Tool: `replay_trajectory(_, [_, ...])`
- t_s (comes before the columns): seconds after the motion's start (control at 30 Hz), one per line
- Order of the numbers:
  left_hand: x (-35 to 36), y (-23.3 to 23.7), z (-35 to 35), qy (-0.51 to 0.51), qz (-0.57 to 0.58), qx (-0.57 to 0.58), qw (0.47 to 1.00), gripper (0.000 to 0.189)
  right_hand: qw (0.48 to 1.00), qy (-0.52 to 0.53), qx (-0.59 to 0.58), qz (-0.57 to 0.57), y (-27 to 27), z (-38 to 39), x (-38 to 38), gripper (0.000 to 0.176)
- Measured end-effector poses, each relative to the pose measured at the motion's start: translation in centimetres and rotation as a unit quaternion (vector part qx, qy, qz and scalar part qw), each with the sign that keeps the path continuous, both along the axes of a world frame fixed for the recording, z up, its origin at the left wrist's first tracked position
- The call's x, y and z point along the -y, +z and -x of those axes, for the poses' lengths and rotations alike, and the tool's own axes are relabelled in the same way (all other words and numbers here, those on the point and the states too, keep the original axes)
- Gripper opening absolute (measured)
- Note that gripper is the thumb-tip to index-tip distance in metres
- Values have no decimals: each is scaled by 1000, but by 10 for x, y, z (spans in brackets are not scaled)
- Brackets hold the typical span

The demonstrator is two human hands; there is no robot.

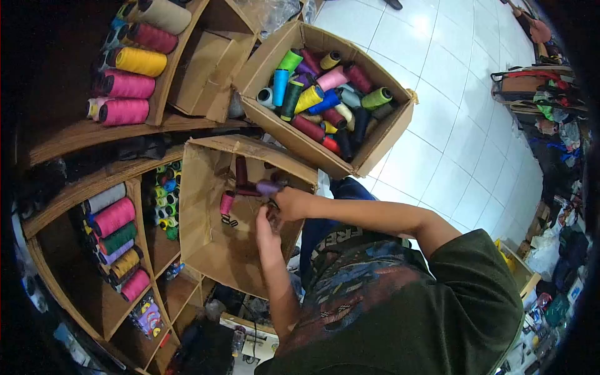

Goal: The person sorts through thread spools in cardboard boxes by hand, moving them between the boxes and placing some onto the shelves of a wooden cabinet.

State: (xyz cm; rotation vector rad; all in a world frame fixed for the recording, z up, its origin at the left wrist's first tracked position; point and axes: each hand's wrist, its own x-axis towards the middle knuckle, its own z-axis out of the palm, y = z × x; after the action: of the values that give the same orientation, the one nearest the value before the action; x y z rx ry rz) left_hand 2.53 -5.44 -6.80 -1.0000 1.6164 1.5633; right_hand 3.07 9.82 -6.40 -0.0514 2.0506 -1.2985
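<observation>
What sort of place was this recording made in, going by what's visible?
Likely a sewing workshop or thread store, though no sign confirms which. Divided brown wooden shelving holds plump, multicoloured thread spools, and an open brown cardboard box is filled with more spools in many colours.

Just left of frame centre, you have a purple thread spool [267,187] (slightly blurred) lying crosswise over an open, tan cardboard box [195,215]. Left of it, inside, you see two dark maroon spools [241,170] and a tilted pink spool [227,201].
</observation>
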Motion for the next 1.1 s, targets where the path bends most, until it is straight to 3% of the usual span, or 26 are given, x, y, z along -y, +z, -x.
replay_trajectory(0.03, [-4,3,-1,14,-2,39,999,33,999,-19,-23,15,3,-1,-5,40])
replay_trajectory(0.07, [12,-25,-5,-4,-26,-4,1000,32,998,-36,-44,31,5,-5,-10,38])
replay_trajectory(0.1, [9,-22,-7,6,-23,-6,1000,32,995,-54,-66,48,10,-9,-17,36])
replay_trajectory(0.13, [2,-16,-8,15,-21,-10,1000,33,983,-106,-61,138,30,-9,-36,31])
replay_trajectory(0.2, [-9,-9,-3,27,-17,-24,999,37,974,-169,-122,90,24,-1,-65,26])
replay_trajectory(0.23, [-13,-3,-1,19,-20,-51,998,37,946,-273,-102,141,17,5,-83,22])
replay_trajectory(0.3, [-23,10,2,1,-25,-102,994,38,895,-383,-227,-7,-6,24,-126,24])
replay_trajectory(0.33, [-24,14,2,-3,-26,-120,992,38,881,-400,-239,-84,-22,39,-150,34])
replay_trajectory(0.37, [-26,16,3,-8,-26,-138,990,39,864,-352,-273,-236,-45,47,-170,60])
replay_trajectory(0.4, [-29,18,6,-13,-28,-158,987,40,848,-321,-312,-284,-68,56,-183,83])
replay_trajectory(0.5, [-44,34,12,-35,-19,-207,977,39,861,-132,-207,-445,-77,77,-190,74])
replay_trajectory(0.53, [-50,39,14,-42,-19,-218,975,39,837,-154,-238,-468,-115,82,-189,66])
replay_trajectory(0.77, [-93,66,34,-54,-70,-288,954,35,846,-164,-306,-405,-135,63,-201,64])
replay_trajectory(0.83, [-106,63,43,-63,-91,-293,950,34,871,-175,-234,-396,-128,62,-198,75])
replay_trajectory(0.97, [-139,61,66,-190,-90,-373,904,27,888,-276,-198,-310,-109,78,-190,81])
replay_trajectory(1.03, [-163,33,100,-273,-43,-447,851,24,896,-284,-178,-291,-108,79,-188,82])
replay_trajectory(1.07, [-178,21,125,-357,80,-537,760,28,903,-280,-168,-280,-110,80,-189,82])
replay_trajectory(1.1, [-194,8,147,-392,137,-539,732,32,910,-275,-158,-268,-113,79,-191,82])
